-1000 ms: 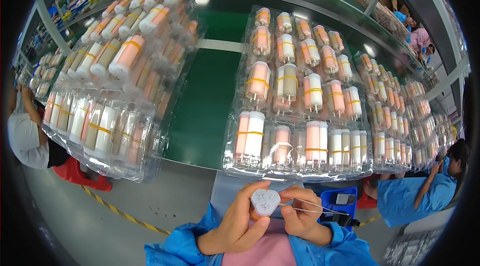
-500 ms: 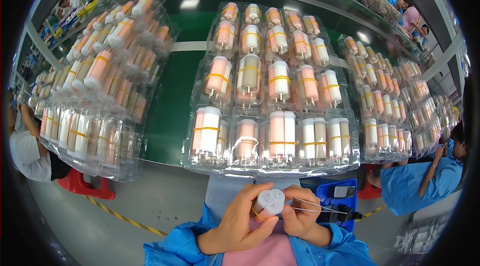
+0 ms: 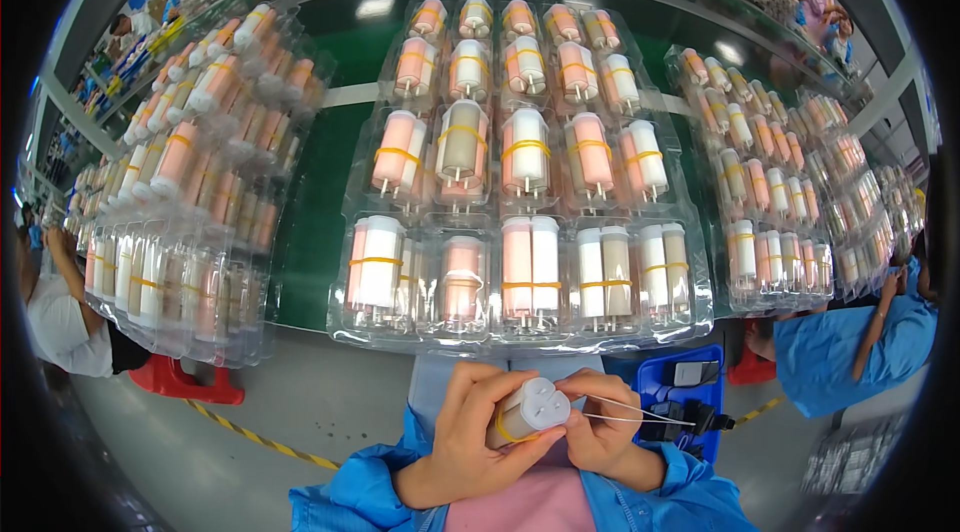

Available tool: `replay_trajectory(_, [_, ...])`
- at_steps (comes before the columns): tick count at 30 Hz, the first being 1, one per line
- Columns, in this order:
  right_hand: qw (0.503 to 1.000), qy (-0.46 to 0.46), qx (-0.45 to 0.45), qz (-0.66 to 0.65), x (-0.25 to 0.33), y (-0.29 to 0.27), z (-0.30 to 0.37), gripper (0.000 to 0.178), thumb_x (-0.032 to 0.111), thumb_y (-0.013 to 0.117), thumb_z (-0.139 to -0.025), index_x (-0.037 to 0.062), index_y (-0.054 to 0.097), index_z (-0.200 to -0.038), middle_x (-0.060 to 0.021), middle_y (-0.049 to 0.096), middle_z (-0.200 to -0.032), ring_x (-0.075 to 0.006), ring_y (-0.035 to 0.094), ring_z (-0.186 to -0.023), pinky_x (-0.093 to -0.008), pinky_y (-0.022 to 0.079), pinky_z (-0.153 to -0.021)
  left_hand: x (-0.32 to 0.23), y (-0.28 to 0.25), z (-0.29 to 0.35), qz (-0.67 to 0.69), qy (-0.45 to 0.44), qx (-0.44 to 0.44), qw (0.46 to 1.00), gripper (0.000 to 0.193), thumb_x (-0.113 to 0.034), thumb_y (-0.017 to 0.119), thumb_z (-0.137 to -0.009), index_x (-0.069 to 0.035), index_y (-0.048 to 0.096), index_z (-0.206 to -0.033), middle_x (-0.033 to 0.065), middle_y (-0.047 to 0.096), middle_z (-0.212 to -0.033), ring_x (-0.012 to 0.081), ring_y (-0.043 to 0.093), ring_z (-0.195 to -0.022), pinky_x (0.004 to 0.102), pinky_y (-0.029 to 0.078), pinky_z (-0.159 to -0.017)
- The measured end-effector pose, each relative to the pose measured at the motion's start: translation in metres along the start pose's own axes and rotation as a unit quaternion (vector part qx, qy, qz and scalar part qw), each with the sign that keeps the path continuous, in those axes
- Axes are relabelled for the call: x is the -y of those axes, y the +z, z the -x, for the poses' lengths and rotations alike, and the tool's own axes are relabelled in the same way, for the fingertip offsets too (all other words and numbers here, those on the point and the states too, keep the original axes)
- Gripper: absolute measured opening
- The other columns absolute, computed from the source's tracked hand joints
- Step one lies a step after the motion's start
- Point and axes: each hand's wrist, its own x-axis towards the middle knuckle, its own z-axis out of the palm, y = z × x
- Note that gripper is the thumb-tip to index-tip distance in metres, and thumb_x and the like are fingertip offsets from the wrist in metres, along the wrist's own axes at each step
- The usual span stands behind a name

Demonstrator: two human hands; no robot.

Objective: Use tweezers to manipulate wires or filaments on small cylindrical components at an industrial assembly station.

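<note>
My left hand [image 3: 468,437] is wrapped round a small bundle of tubes [image 3: 541,405]. Its pale grey, lobed end caps face up and to the right, and a yellow rubber band circles the grey-beige side. From the right, the fingertips of my right hand [image 3: 602,440] meet the capped end. That hand is closed on thin metal tweezers [image 3: 645,416], whose two slim arms stick out to the right and come together there. What its fingertips do at the caps is too small to make out.
Ahead on the green table [image 3: 312,192] lies a clear plastic tray [image 3: 520,332] of banded pink, white and grey tubes. Stacked similar trays [image 3: 180,232] stand left, more trays [image 3: 765,282] right. A blue bin [image 3: 712,357] holds dark items at my right. Co-workers sit on both sides.
The bundle in my left hand has tilted, so more of its side shows. The view has shifted slightly, and the middle tray appears further left. Both hands keep their hold.
</note>
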Motion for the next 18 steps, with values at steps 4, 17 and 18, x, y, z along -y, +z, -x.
replay_trajectory(4, [1.000, -0.004, -0.005, 0.002, -0.0031, -0.0035, -0.0015, 0.024, 0.007, 0.067, -0.082, -0.0046, 0.060, -0.101, -0.0155, 0.065, -0.075, -0.0223, 0.063, -0.061, -0.0290, 0.049, -0.055, 0.0019, 0.0031, -0.0025, -0.014, 0.001, 0.003, 1.000, 0.055, -0.013, 0.083, -0.067, 0.003, 0.055, -0.112, 0.0120, 0.045, -0.099, 0.0170, 0.052, -0.081, 0.0259, 0.046, -0.068])
replay_trajectory(17, [1.000, 0.007, -0.014, -0.022, -0.0042, -0.0070, -0.0003, 0.023, 0.007, 0.067, -0.082, -0.0049, 0.061, -0.102, -0.0153, 0.065, -0.077, -0.0205, 0.063, -0.063, -0.0280, 0.049, -0.057, 0.0049, 0.0047, 0.0006, -0.062, 0.067, 0.007, 0.996, 0.061, -0.014, 0.079, -0.066, 0.005, 0.050, -0.116, 0.0202, 0.052, -0.103, 0.0260, 0.055, -0.084, 0.0315, 0.048, -0.069])
replay_trajectory(18, [1.000, 0.005, -0.018, -0.023, -0.0030, -0.0067, -0.0006, 0.023, 0.007, 0.066, -0.082, -0.0048, 0.061, -0.102, -0.0151, 0.065, -0.077, -0.0204, 0.063, -0.063, -0.0279, 0.049, -0.057, 0.0049, 0.0041, 0.0015, -0.060, 0.072, 0.012, 0.995, 0.061, -0.013, 0.077, -0.067, 0.006, 0.049, -0.117, 0.0209, 0.052, -0.103, 0.0266, 0.055, -0.084, 0.0320, 0.048, -0.069])
